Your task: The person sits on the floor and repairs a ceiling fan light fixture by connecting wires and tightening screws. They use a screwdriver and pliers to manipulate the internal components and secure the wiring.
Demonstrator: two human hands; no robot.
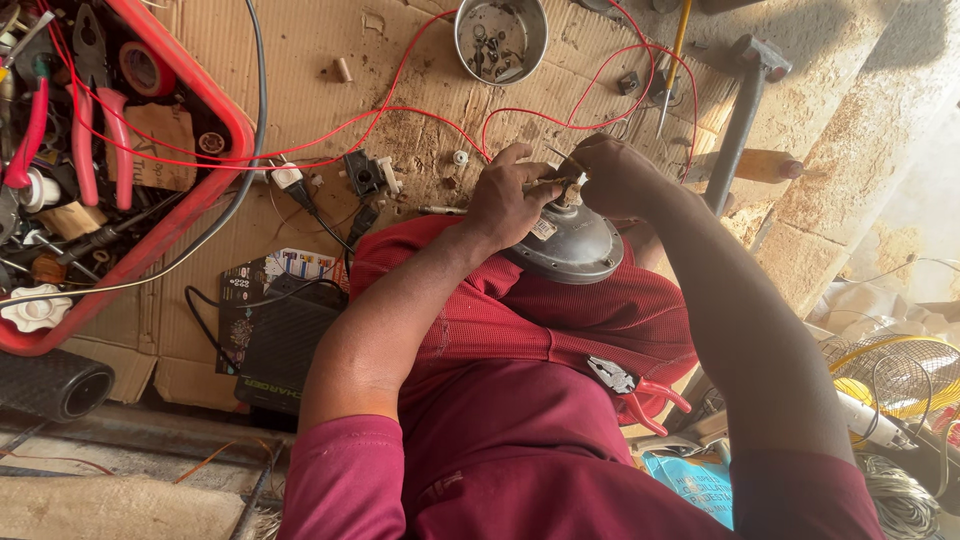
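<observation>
A grey domed metal motor housing (573, 245) rests on my lap, on the dark red cloth. My left hand (508, 198) grips the small fitting at its top, where the shaft sticks up. My right hand (612, 172) is closed on the same top part from the other side, fingers pinched on a small piece I cannot make out. Red wires (400, 108) run from this spot across the cardboard (300, 60). Red-handled pliers (640, 388) lie on my right thigh.
A red tray (215, 150) full of tools and tape sits at the left. A metal bowl (500, 38) of small parts stands at the top. A hammer (742, 110) lies at the right. A black charger box (275, 345) lies by my left knee, a fan grille (900, 372) at the far right.
</observation>
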